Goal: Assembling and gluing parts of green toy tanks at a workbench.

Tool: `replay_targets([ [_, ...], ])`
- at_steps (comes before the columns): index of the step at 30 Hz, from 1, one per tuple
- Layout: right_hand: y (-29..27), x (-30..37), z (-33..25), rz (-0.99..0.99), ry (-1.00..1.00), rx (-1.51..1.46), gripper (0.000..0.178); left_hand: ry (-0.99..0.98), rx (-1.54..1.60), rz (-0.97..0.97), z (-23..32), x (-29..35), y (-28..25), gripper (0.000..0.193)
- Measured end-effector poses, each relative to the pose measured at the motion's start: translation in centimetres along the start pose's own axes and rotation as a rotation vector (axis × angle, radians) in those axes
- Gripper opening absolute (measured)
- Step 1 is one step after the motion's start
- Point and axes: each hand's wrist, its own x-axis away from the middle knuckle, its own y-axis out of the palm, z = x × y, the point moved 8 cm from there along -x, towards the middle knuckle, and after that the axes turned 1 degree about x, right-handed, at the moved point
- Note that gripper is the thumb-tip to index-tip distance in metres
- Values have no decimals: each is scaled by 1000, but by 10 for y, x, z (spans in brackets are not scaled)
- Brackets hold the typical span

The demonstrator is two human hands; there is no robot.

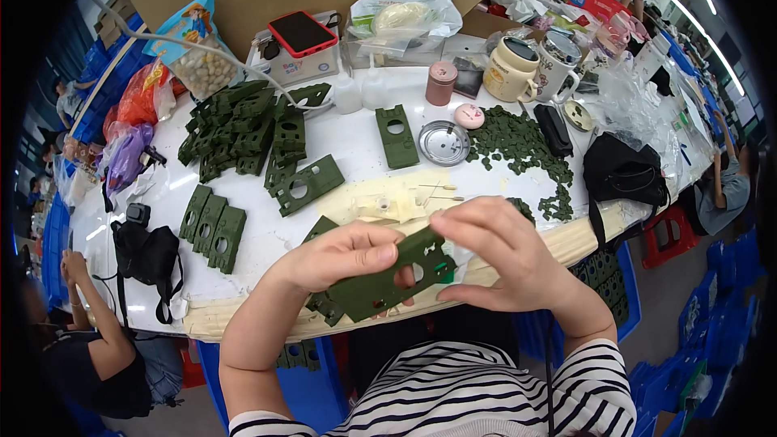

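Observation:
My left hand [344,255] grips a dark green plastic panel [364,294] with a round hole, tilted above the table's near edge. Its thumb lies across the panel's upper face. My right hand [508,257] is at the panel's right end, fingers stretched out and apart from the thumb; the fingertips meet the upper corner. Beside that end shows a small bright green piece [447,273], partly hidden. Under the panel, more green parts [321,229] lie partly covered by my left hand.
Green panels are heaped [235,129] at the left, with several in a row [213,228] nearer. Small green pieces [518,142] spread at the right, beside a round metal tin [443,143]. White bottles [348,95], mugs [511,69] and black bags [623,174] stand around. People sit nearby.

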Motion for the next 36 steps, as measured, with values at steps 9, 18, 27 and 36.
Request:
replay_targets([
  [9,-14,-2,36,316,216,-165,50,313,117,312,15,-10,-7,55],
  [18,-12,6,71,99,358,-197,32,387,178,342,8,-5,2,79],
  [27,-30,40,201,-9,526,614,10,222,276,182,1,-16,18,69],
  [36,-37,35,191,189,420,611,10,259,301,238,2,-15,7,65],
])
